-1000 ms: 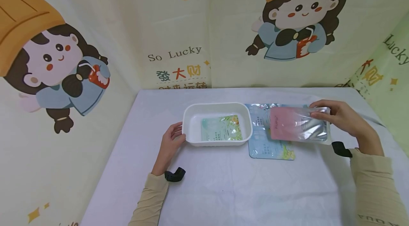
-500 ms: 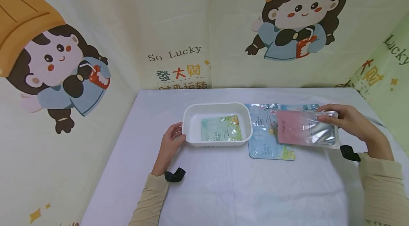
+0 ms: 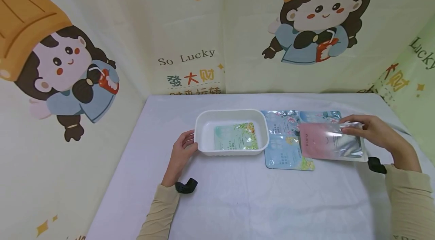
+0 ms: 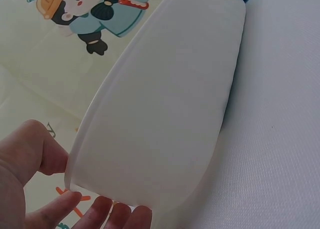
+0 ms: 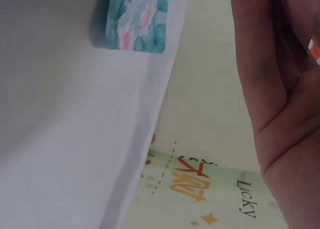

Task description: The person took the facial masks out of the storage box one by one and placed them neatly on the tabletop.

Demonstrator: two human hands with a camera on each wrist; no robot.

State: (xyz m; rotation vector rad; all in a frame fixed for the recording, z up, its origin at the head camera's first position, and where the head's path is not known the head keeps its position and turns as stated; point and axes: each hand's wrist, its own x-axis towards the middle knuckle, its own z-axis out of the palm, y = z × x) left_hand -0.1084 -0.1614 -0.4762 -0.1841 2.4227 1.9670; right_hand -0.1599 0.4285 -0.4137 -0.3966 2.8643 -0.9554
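Observation:
My right hand (image 3: 377, 130) pinches the right end of a flat pink and silver foil sachet (image 3: 319, 140), thumb on top. Beneath that sachet, and partly covered by it, lie blue floral sachets (image 3: 285, 153) on the table. One blue sachet corner (image 5: 137, 21) shows in the right wrist view, where part of the right hand (image 5: 280, 99) is at the edge. At the left end of a white plastic tray (image 3: 232, 152), my left hand (image 3: 180, 155) holds the corner with thumb and fingertips. A green sachet (image 3: 234, 136) lies flat inside the tray.
A white cloth (image 3: 251, 202) covers the table, and the blue sachets lie right beside the tray. Printed curtains (image 3: 190, 25) hang behind the table and along both sides.
The pink and silver sachet has moved right and toward me with my right hand, uncovering more of the blue sachet at the back. My left hand and the tray stay put.

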